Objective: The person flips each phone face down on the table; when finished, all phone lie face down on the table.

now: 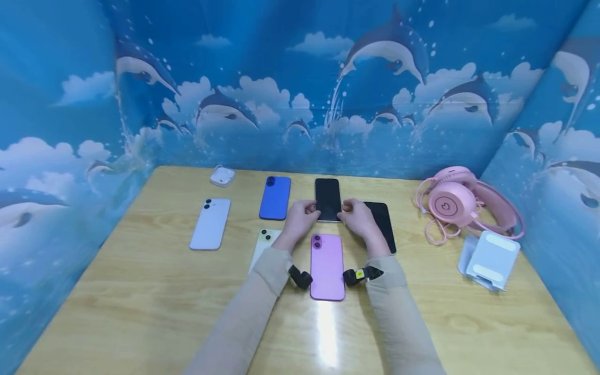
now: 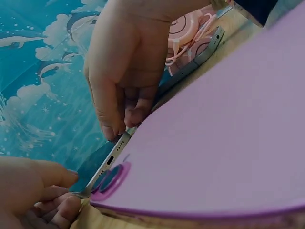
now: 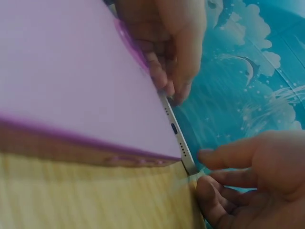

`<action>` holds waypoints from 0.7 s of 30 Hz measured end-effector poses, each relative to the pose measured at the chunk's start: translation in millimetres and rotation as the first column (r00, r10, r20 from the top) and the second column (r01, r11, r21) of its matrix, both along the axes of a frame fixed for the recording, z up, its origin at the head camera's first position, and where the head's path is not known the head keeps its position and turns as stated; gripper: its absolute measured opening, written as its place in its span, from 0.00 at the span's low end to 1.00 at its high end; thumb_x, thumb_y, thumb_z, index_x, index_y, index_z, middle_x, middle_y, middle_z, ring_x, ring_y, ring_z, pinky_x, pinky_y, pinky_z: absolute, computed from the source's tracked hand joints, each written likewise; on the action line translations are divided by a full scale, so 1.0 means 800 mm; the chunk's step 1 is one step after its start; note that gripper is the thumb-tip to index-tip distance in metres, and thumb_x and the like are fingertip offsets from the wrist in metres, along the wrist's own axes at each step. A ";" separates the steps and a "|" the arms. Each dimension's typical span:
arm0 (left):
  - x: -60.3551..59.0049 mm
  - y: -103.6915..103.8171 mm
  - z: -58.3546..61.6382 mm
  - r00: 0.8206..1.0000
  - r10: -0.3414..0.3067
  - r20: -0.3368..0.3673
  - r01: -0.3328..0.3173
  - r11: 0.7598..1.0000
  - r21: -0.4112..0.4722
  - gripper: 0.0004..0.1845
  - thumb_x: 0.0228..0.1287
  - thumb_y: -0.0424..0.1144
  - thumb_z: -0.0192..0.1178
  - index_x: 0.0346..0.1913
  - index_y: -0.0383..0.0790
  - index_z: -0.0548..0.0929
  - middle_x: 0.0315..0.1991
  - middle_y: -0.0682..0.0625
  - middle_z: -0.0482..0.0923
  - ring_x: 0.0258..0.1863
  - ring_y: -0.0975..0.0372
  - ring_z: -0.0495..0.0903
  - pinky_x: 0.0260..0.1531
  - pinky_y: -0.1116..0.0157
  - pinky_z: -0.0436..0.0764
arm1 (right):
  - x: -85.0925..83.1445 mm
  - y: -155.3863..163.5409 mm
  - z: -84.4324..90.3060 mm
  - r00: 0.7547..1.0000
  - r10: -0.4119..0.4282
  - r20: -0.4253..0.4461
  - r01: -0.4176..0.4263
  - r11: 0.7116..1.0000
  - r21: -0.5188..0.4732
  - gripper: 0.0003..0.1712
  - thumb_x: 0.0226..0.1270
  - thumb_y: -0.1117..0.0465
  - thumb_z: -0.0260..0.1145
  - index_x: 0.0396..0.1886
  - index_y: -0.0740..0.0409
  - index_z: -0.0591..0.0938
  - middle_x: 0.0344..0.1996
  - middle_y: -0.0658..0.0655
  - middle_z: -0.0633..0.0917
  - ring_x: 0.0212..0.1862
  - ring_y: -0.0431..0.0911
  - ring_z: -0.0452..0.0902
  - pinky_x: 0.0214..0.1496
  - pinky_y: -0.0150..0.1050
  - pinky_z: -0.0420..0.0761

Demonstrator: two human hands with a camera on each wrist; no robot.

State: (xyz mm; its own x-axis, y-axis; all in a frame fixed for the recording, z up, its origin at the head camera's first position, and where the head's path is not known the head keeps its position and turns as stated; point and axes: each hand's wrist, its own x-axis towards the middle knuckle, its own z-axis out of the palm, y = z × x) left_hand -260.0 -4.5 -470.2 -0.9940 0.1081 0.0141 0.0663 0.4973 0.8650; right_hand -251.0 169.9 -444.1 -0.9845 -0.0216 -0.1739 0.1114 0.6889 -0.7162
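Pink phone (image 1: 327,266): face down on the worktop (image 1: 140,302), nearest the camera, between the two sleeved forearms; camera lenses at its far end. It fills the foreground of both wrist views (image 2: 228,133) (image 3: 71,81).

Black phone (image 1: 327,199): screen up, just beyond the pink phone, in the far row. Its near end is held from both sides. The wrist views show its metal bottom edge (image 2: 112,160) (image 3: 175,131) with port and speaker holes.

Left hand (image 1: 298,221): fingers curled, pinching the near left corner of the black phone (image 3: 164,52).

Right hand (image 1: 358,217): fingers curled, pinching the near right corner of the same phone (image 2: 126,81).

Dark phone (image 1: 383,225): screen up, right of the black phone, partly covered by the right hand.

Blue phone (image 1: 275,197): face down, left of the black phone.

White phone (image 1: 210,223): face down, further left.

Pale phone (image 1: 264,247): face down, partly under the left forearm.

Earbud case (image 1: 222,176): white, at the far left edge of the worktop.

Pink headset (image 1: 457,203): far right, cable coiled beside it.

White phone stand (image 1: 489,259): near side of the headset.

Backdrop (image 1: 300,78): blue, dolphins and clouds, on three sides.
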 end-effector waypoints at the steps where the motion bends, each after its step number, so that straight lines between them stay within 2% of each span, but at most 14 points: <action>1: -0.001 -0.001 0.001 1.000 0.000 -0.016 0.000 1.000 -0.007 0.21 0.60 0.32 0.63 0.57 0.32 0.78 0.36 0.48 0.78 0.35 0.60 0.77 0.38 0.66 0.79 | -0.001 -0.001 0.001 1.000 -0.003 -0.008 0.003 1.000 0.009 0.29 0.68 0.60 0.61 0.65 0.68 0.68 0.57 0.65 0.76 0.60 0.57 0.70 0.63 0.50 0.68; 7: -0.004 -0.003 0.001 0.999 -0.026 -0.038 0.024 0.998 -0.066 0.22 0.59 0.30 0.64 0.58 0.31 0.77 0.35 0.47 0.77 0.35 0.60 0.77 0.39 0.67 0.79 | 0.000 -0.009 0.009 0.999 -0.006 0.047 0.004 0.999 0.051 0.29 0.67 0.59 0.63 0.64 0.68 0.70 0.56 0.65 0.77 0.60 0.56 0.70 0.62 0.49 0.70; 11: -0.002 -0.003 -0.003 0.999 -0.033 -0.018 0.032 0.997 -0.068 0.23 0.60 0.31 0.64 0.59 0.31 0.76 0.37 0.47 0.77 0.36 0.60 0.77 0.40 0.67 0.79 | 0.002 -0.011 0.007 0.997 -0.037 0.071 0.036 0.999 0.022 0.29 0.66 0.60 0.64 0.64 0.67 0.70 0.56 0.65 0.77 0.60 0.56 0.70 0.62 0.49 0.70; 17: 0.001 -0.002 0.003 0.999 -0.035 -0.005 0.034 0.995 -0.089 0.23 0.62 0.33 0.63 0.60 0.34 0.75 0.40 0.46 0.77 0.39 0.59 0.77 0.42 0.67 0.78 | 0.001 -0.011 0.010 0.985 -0.135 0.104 0.149 0.978 -0.143 0.28 0.63 0.65 0.66 0.63 0.66 0.72 0.52 0.63 0.77 0.54 0.53 0.72 0.58 0.46 0.72; 19: 0.001 -0.002 0.003 0.999 -0.042 -0.016 0.040 0.994 -0.106 0.23 0.62 0.34 0.63 0.60 0.34 0.75 0.41 0.45 0.77 0.40 0.58 0.77 0.44 0.66 0.78 | 0.001 -0.011 0.013 0.982 -0.153 0.114 0.176 0.958 -0.227 0.29 0.63 0.67 0.66 0.63 0.67 0.71 0.52 0.62 0.77 0.52 0.51 0.72 0.56 0.44 0.74; 21: 0.001 -0.002 0.002 0.998 -0.048 -0.029 0.044 0.992 -0.119 0.22 0.63 0.34 0.62 0.60 0.34 0.76 0.42 0.44 0.77 0.41 0.57 0.77 0.45 0.64 0.78 | 0.001 -0.011 0.016 0.979 -0.166 0.121 0.199 0.915 -0.350 0.28 0.62 0.68 0.66 0.62 0.67 0.71 0.51 0.62 0.76 0.50 0.50 0.73 0.55 0.42 0.75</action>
